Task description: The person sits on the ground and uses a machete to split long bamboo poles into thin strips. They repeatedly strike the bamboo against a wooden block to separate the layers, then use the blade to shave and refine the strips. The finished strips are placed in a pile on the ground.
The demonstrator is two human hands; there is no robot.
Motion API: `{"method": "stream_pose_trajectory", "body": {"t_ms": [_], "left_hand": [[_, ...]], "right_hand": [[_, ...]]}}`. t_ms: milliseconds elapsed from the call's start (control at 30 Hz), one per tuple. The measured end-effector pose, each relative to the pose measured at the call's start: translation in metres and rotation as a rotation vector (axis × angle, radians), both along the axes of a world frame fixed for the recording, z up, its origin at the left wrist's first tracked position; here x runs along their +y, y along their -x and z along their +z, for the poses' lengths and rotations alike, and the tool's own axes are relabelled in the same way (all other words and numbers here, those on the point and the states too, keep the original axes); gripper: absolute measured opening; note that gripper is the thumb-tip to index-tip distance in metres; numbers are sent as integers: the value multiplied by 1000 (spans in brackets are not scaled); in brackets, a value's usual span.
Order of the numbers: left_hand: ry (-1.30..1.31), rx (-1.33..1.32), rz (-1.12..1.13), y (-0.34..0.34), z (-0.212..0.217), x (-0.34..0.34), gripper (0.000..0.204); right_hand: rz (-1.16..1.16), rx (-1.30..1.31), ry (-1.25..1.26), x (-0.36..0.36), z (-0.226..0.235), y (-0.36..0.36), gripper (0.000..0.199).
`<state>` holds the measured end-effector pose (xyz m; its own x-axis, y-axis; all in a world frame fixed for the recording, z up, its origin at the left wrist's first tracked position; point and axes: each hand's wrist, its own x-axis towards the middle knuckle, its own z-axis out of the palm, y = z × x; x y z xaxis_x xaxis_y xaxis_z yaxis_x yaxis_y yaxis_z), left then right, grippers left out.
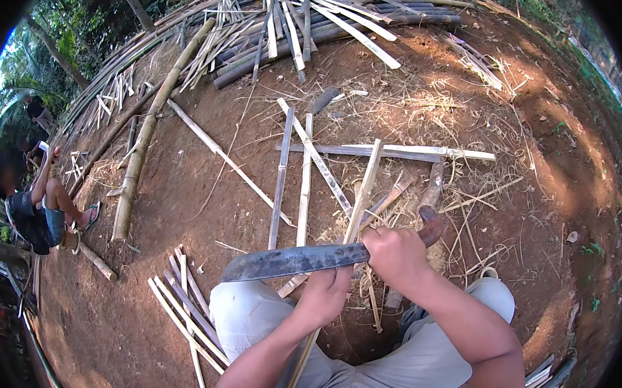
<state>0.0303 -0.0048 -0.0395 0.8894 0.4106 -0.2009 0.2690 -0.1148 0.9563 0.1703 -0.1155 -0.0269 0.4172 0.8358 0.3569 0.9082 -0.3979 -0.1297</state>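
Observation:
My right hand (395,254) grips the wooden handle of a long dark machete (293,260), whose blade points left across my knees. My left hand (327,294) is closed around a thin pale bamboo strip (364,187) that runs from my lap up and away over the ground. The blade lies across this strip just above my left hand. My knees in light grey trousers (245,312) frame the lower part of the view.
Split bamboo slats (305,172) lie scattered on the bare brown earth ahead. A thick bamboo pole (141,146) lies at the left, a big pile of poles (323,15) at the back. Finished strips (184,311) lie by my left knee. Another person (36,211) sits far left.

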Motion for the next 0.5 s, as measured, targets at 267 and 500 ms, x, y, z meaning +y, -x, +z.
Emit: {"method": "stream_pose_trajectory", "body": {"t_ms": [267, 500], "left_hand": [[-313, 86, 7, -2, 11, -7, 31], [-272, 104, -43, 1, 13, -6, 29]], "right_hand": [[-106, -16, -17, 6, -10, -25, 12], [-359, 184, 23, 7, 5, -70, 12]]}}
